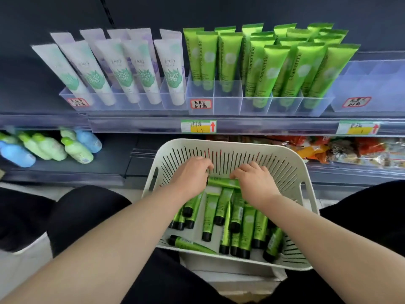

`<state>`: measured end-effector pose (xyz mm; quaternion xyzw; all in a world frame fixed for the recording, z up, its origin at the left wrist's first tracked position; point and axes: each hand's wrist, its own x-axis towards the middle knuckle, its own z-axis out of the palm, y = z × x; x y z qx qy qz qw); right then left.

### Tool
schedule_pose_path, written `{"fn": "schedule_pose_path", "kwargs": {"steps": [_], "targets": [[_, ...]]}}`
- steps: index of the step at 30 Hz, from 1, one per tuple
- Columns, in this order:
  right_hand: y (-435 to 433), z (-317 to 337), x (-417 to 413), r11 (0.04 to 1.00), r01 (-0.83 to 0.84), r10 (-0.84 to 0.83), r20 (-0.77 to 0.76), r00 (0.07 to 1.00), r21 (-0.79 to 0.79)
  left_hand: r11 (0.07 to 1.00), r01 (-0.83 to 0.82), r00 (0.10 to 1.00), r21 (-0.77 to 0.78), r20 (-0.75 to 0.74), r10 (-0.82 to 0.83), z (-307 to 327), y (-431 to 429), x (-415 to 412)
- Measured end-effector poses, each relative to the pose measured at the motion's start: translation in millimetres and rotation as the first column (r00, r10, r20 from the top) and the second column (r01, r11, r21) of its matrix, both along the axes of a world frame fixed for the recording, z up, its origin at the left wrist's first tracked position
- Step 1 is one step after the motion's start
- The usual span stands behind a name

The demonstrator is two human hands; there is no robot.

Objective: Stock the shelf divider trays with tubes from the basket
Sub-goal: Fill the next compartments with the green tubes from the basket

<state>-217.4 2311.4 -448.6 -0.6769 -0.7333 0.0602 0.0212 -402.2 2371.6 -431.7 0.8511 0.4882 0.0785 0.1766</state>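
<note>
Grip: right hand (pixel 255 185) had its fingertips curled down and pinching one end of a green tube (pixel 222 182). Left hand (pixel 191 177) was curled round the other end, thumb hidden from me. The tube lay crosswise between the two hands, low against the far wall of the basket (pixel 219 144). I could not tell whether it had been lifted clear of the pile.

Why two hands: my reading is that they were squaring the tube up before raising it.

Pose: both forearms reached straight forward and down into the basket, backs of the hands up, wrists slightly bent, knuckles near the slotted wall.

Around the grip: the loose tubes (pixel 210 213) lay heaped in the basket, mostly with their black caps toward me.

Above: the clear divider tray (pixel 228 106) held shelved green tubes (pixel 274 69) standing cap-down and leaning back. Its right-hand lanes were full. The two left lanes had open space at the front, the likely destination. White tubes (pixel 122 69) filled the neighbouring tray to the left, and another clear tray (pixel 372 84) to the right showed no tubes.
</note>
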Motion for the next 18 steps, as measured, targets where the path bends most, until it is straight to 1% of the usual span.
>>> {"fn": "schedule_pose_path", "kwargs": {"steps": [3, 5, 7, 9, 11, 15, 17, 18], "targets": [[0.1, -17.4, -4.5, 0.982, 0.020, -0.021, -0.004, 1.000, -0.189, 0.998, -0.034, 0.999, -0.048, 0.001, 0.034, -25.6, -12.0, -10.9], [0.7, -27.7, -9.0, 0.945, 0.032, -0.041, -0.021, 0.999, -0.325, 0.996, -0.065, 0.998, -0.063, 0.003, 0.065, -40.0, -19.1, -17.2], [1.2, -37.8, -13.0, 0.911, 0.008, -0.022, -0.030, 0.999, -0.412, 0.993, -0.087, 0.996, -0.077, 0.010, 0.088, -50.5, -23.9, -21.0], [3.0, -47.2, -16.7, 0.887, -0.002, -0.003, -0.010, 1.000, -0.461, 0.993, -0.086, 0.996, -0.083, 0.006, 0.087, -57.0, -24.4, -22.1], [4.4, -53.7, -21.8, 0.859, 0.039, -0.037, 0.015, 0.999, -0.511, 0.993, -0.087, 0.996, -0.082, 0.011, 0.089, -60.1, -22.4, -21.8], [7.7, -61.8, -29.1, 0.848, 0.132, -0.122, 0.052, 0.991, -0.514, 0.990, -0.102, 0.994, -0.093, 0.022, 0.104, -64.0, -18.4, -21.6], [6.6, -63.3, -30.3, 0.843, 0.169, -0.187, 0.017, 0.982, -0.511, 0.990, -0.104, 0.994, -0.097, 0.021, 0.106, -65.7, -17.8, -21.5], [5.6, -65.1, -29.9, 0.842, 0.192, -0.239, -0.028, 0.971, -0.504, 0.990, -0.101, 0.994, -0.099, 0.022, 0.103, -66.3, -17.5, -21.2]]}}
